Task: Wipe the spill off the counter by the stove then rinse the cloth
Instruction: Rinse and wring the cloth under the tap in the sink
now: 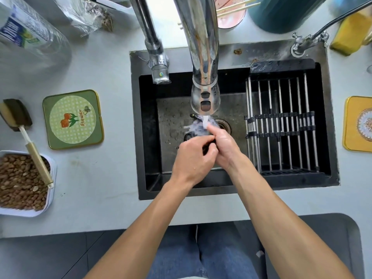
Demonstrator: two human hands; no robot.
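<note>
A dark cloth [198, 129] is held over the black sink [149, 137] at the middle of the frame, directly under the stream of water [205, 121] that falls from the large chrome faucet [203, 57]. The cloth is gripped by both hands, which are pressed together: the left hand [194, 158] is curled round its lower part, and the right hand [224, 146] pinches its upper edge where the water lands. Much of the cloth is hidden by the fingers. A smaller tap [155, 47] is seen just left of the faucet. A metal drying rack [281, 125] is set in the right part of the sink. On the pale counter [112, 178] at the left of the frame, a green coaster [73, 119] printed with a flower is laid, and beside it a sponge brush [20, 125] is propped with its handle on a white tray of brown pellets [22, 184]. A yellow coaster [358, 123] is seen at the right edge, and a clear plastic bottle [30, 35] at the upper left.
</note>
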